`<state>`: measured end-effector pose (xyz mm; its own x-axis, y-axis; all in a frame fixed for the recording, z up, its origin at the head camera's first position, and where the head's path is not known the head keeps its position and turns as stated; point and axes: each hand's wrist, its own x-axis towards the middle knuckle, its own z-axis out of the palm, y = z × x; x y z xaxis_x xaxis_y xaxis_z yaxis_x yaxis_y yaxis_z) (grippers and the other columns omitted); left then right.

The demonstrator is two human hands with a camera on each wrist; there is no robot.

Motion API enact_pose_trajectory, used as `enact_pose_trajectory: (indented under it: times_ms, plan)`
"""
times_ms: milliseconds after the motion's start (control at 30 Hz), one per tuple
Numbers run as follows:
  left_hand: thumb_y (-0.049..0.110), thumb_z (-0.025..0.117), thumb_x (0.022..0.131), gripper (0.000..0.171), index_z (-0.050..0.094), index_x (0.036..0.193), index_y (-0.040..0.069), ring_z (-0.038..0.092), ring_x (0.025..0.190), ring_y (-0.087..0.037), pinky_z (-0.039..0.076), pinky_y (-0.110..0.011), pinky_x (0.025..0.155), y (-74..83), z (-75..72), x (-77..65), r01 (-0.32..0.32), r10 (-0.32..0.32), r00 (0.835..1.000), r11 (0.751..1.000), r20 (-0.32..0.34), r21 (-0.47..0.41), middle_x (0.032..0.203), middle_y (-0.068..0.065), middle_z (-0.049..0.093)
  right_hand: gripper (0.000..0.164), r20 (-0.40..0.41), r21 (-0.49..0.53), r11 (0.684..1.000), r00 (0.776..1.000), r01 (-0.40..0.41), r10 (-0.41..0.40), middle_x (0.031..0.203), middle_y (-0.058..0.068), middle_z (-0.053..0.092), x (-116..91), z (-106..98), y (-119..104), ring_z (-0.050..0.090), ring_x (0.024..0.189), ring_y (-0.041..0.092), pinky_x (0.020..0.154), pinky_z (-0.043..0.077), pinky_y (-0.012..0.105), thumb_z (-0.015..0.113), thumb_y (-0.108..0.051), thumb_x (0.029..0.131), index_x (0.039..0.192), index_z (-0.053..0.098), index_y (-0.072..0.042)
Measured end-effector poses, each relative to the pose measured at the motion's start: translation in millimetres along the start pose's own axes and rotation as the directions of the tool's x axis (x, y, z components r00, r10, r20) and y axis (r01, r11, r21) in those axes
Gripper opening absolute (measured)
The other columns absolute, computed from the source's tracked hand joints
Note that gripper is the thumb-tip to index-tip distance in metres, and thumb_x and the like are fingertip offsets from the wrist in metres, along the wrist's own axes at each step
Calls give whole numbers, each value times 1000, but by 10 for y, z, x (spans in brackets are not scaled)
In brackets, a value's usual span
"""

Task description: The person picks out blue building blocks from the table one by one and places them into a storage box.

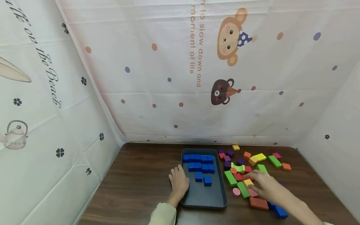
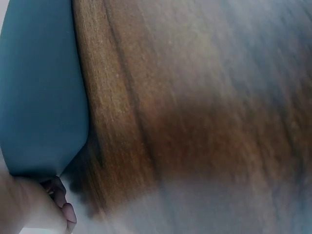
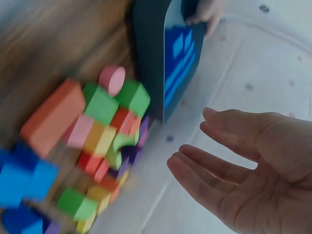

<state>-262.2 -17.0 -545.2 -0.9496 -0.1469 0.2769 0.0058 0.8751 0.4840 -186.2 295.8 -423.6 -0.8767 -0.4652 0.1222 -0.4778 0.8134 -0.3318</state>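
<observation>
My left hand [image 1: 179, 181] grips the left wall of a dark grey tray [image 1: 202, 200], fingers along its outer side. In the left wrist view, curled fingers [image 2: 61, 200] show beside the tray's blue-grey side [image 2: 41, 87]. Inside the tray, several blue cubes [image 1: 198, 177] lie in two rows, with two more cubes set apart below them. My right hand [image 1: 267, 186] hovers over the loose blocks, holding nothing; its fingers [image 3: 195, 183] are spread and gently bent. Close under it are a yellow block [image 1: 248, 183], a pink block [image 1: 253, 192] and a green block [image 1: 243, 189].
Several more coloured blocks spread right of the tray, among them a red-brown block [image 1: 258, 203], blue blocks [image 1: 280, 212] and a green arch [image 1: 237, 168]. A yellow block [image 1: 235, 147] lies near the wooden table's [image 1: 135, 187] back edge. Printed cloth [image 1: 157, 78] hangs behind and at the sides.
</observation>
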Motion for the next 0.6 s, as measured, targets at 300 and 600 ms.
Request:
enact_pose_trajectory:
  times_ms: [300,600]
  plan:
    - [4,75,82,36,55,111,-1,49,95,-35,40,-50,82,-28,-2,33,-18,18,1000,1000,0,5,101,-20,61,20,-65,-30,998,996,-63,61,96,9,73,-216,-106,448,68,77,13,64,55,28,75,1,85,104,73,1]
    - [8,79,83,41,55,115,-1,50,99,-36,41,-51,84,-69,-35,81,-8,8,1000,1000,-8,29,105,-20,62,24,206,81,989,973,-121,102,102,12,75,-274,184,773,71,91,29,76,58,44,79,-5,83,105,72,1]
